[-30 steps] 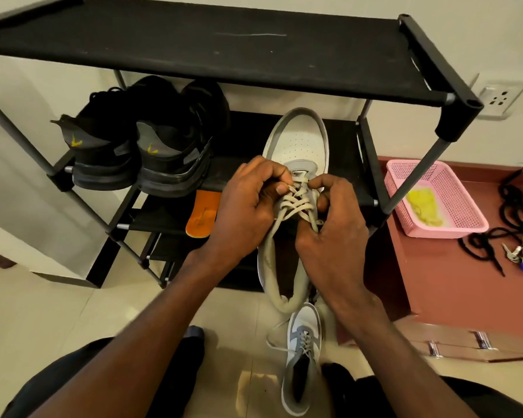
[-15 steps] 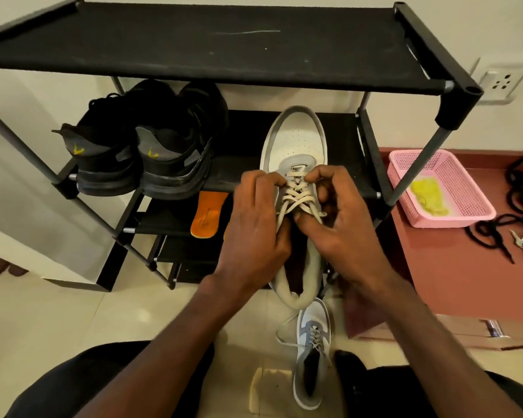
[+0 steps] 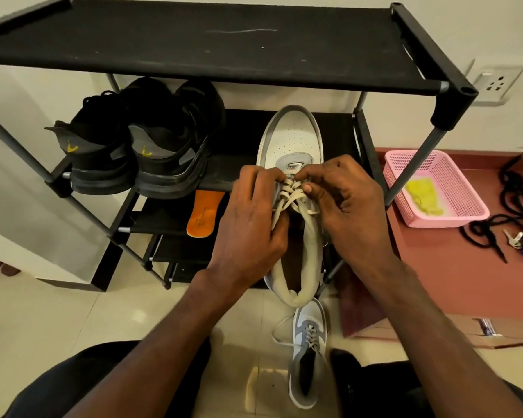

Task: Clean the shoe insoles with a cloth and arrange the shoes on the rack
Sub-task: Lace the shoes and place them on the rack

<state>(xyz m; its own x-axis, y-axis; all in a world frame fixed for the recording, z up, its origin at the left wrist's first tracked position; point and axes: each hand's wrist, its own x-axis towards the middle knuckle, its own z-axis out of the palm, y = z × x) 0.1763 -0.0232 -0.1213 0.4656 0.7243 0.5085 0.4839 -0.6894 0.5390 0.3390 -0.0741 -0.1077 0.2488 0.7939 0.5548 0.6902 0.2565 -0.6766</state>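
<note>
A sneaker (image 3: 291, 140) lay between the fingers (image 3: 263, 179) of both hands, toe pointing away onto the rack (image 3: 194, 37) shelf. Left of the fingers stood two shoes (image 3: 139, 140), an insole (image 3: 204, 212) just below them. Right of the fingers sat a basket (image 3: 453, 188); nearer the person, a second sneaker (image 3: 307, 351) lay on the floor.

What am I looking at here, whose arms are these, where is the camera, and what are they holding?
There is no machine here. The camera sits on a person's head and looks forward and down, so the two arms reaching in from below are that person's own. The left hand and the right hand pinch the laces of a white and grey sneaker, whose toe points toward the middle shelf of a black shoe rack. On that shelf stands a pair of black shoes; below them lies an orange insole. The matching second sneaker lies on the floor between the person's knees. To the right, a low reddish surface holds a pink basket with a yellow cloth in it, black laces and keys.
</note>
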